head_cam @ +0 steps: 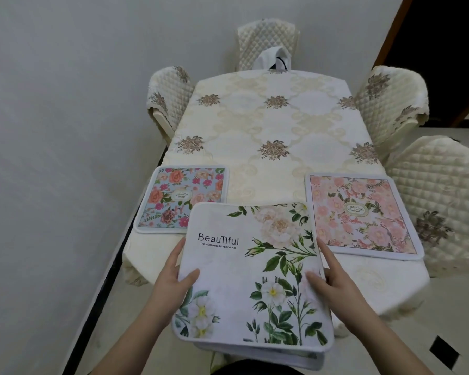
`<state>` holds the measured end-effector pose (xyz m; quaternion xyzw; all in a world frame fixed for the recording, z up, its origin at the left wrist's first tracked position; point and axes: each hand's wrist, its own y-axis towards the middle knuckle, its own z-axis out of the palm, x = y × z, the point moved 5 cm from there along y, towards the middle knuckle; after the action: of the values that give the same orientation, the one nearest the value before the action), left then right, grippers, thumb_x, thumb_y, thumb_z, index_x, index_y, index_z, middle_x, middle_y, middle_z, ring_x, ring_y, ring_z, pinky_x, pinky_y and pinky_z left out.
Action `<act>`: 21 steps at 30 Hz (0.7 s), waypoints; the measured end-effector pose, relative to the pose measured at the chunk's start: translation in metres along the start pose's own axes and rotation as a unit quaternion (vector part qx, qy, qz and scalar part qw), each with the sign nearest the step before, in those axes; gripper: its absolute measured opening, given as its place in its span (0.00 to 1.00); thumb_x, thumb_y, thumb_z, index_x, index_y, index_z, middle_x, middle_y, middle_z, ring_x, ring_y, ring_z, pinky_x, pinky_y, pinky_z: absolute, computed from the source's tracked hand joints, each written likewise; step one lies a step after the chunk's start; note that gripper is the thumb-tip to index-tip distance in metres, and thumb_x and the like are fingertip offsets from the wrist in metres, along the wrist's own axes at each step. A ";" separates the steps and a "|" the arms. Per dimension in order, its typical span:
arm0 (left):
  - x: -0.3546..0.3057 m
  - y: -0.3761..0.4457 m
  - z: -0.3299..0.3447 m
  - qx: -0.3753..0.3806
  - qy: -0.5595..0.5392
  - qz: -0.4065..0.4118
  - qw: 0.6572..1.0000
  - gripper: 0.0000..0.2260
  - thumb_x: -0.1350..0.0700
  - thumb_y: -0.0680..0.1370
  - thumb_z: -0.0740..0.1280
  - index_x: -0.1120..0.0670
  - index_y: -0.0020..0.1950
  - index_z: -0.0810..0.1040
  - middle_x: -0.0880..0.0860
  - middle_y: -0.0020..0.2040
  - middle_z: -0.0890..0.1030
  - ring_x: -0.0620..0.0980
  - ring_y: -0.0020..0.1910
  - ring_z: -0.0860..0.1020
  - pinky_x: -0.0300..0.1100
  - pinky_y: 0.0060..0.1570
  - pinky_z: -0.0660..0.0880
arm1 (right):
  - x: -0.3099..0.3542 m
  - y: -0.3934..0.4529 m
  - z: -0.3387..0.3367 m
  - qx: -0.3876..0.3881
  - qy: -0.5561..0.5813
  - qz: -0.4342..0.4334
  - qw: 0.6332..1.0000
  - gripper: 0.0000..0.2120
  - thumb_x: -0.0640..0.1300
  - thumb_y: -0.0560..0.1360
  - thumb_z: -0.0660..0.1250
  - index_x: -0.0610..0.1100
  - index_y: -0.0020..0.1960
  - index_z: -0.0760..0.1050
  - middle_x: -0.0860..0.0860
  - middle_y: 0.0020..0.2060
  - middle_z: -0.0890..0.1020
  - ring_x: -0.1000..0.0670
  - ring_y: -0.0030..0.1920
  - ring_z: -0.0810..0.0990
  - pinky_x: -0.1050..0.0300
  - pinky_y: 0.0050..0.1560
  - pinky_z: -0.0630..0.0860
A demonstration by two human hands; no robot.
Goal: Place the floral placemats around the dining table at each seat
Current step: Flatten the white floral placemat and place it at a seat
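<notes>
**Head camera: single wide-angle view**

One view only, worn on the person's head at the near end of the dining table (pixel 268 125). Faces forward and steeply down along the table's length toward the far chair (pixel 267 44). Closest to both hands at bottom of frame; wide-angle lens bends wall and table edges.

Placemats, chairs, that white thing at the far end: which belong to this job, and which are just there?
Part of the job:
- blue floral placemat
- pink floral placemat
- white stack of placemats, held by left hand and right hand
- table
- quilted chairs

Just there:
- white bag on the far chair
</notes>
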<state>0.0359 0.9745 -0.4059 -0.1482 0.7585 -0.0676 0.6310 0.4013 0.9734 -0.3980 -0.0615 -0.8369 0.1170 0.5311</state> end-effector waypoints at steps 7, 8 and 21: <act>-0.008 -0.009 0.001 0.001 -0.026 -0.009 1.000 0.33 0.62 0.78 0.70 0.24 0.66 0.67 0.41 0.61 0.82 0.45 0.58 0.82 0.50 0.55 0.81 | 0.007 0.003 -0.005 0.016 -0.006 -0.017 1.000 0.35 0.56 0.78 0.64 0.71 0.76 0.47 0.63 0.33 0.70 0.62 0.31 0.68 0.69 0.34 0.66; -0.008 -0.010 0.002 -0.002 -0.027 -0.010 1.000 0.33 0.62 0.79 0.70 0.24 0.67 0.67 0.40 0.61 0.82 0.45 0.58 0.82 0.47 0.53 0.81 | 0.008 0.002 -0.004 0.019 -0.008 -0.018 1.000 0.35 0.57 0.78 0.64 0.70 0.76 0.47 0.61 0.41 0.77 0.60 0.34 0.72 0.66 0.37 0.68; 0.013 -0.055 -0.022 -0.065 -0.034 -0.032 0.997 0.32 0.59 0.78 0.71 0.32 0.74 0.64 0.45 0.69 0.77 0.50 0.63 0.80 0.61 0.61 0.77 | 0.013 0.005 0.040 0.052 -0.010 -0.021 0.998 0.33 0.50 0.80 0.64 0.65 0.78 0.50 0.66 0.74 0.55 0.49 0.75 0.64 0.52 0.70 0.64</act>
<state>0.0203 0.9160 -0.3980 -0.2158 0.7343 -0.0330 0.6428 0.3591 0.9758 -0.4047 -0.0150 -0.8358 0.1501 0.5278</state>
